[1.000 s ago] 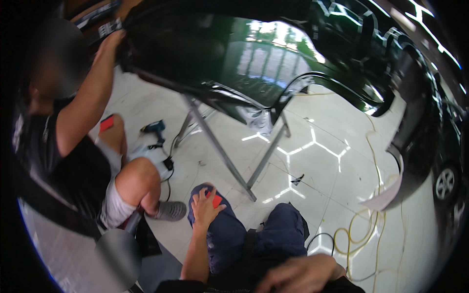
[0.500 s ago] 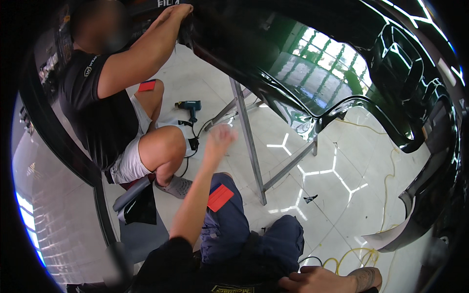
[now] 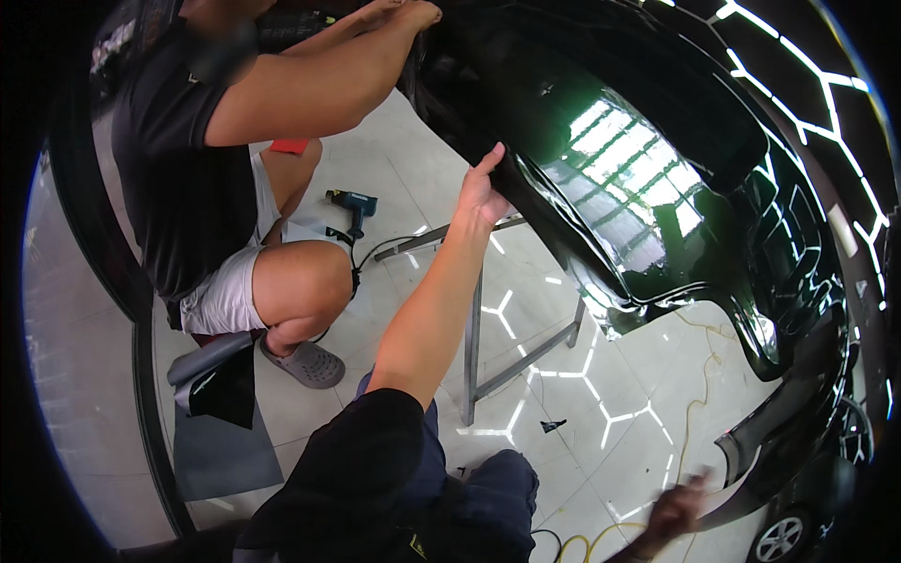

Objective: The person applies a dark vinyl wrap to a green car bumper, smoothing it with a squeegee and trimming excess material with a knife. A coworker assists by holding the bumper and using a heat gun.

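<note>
Head view: dark glossy panel [image 3: 535, 113] sits over a metal stand [image 3: 472, 366], stand's top hidden. Co-worker [image 3: 178, 178] at left, one hand [image 3: 420, 15] at panel's left edge, farther up. Grey sheet [image 3: 228, 462] on floor [image 3: 591, 469], lower left. Blue gun-shaped tool [image 3: 356, 203] beyond co-worker's near knee. Hands well apart: left hand [image 3: 482, 195] touches panel's near left edge, thumb up along it, other fingers hidden, grip can't tell. Right hand [image 3: 679, 504] off panel, blurred, can't tell its state. Red card [image 3: 290, 145] on co-worker's far knee.
</note>
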A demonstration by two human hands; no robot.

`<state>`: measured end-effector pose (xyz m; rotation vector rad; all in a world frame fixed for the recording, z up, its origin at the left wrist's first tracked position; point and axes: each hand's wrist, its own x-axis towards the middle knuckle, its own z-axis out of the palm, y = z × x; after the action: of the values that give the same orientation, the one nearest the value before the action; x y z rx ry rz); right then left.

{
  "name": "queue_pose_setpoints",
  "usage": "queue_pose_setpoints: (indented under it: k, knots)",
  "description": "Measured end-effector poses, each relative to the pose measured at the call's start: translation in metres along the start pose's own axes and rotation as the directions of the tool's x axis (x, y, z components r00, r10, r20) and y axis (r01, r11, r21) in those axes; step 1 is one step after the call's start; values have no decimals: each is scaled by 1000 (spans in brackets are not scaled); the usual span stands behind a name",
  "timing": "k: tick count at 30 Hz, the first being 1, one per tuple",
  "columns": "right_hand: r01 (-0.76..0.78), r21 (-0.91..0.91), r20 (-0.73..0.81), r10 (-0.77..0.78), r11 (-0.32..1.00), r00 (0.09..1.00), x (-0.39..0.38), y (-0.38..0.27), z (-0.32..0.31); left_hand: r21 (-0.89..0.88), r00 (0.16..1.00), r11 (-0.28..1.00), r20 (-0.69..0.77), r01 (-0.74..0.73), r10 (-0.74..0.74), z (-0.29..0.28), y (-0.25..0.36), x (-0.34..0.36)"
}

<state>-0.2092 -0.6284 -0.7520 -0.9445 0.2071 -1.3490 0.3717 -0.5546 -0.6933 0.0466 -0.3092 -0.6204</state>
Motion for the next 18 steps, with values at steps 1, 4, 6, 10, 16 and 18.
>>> queue_pose_setpoints:
  k: [1,4,6,10,16,18]
  knots:
    - [-287,8,205,280,958,938,-11,27,37,2,1000,1000,13,-11,11,0,-1,0]
    - [-504,-443,453,670,742,588,-21,87,118,-6,1000,1000,-17,-5,5,-6,5,6]
    - [-257,-677,461,669,690,583,-8,94,154,-4,1000,1000,-31,3,-3,-11,15,9]
    - [-26,-774,489,623,633,611,23,97,239,-55,1000,998,-11,-17,17,-6,26,5]
    - [642,-564,822,277,519,498,79,141,353,8,998,1000,-57,-12,13,1,34,17]
    - [775,-541,841,195,327,505,98,154,382,47,997,999,-75,5,-1,-2,36,21]
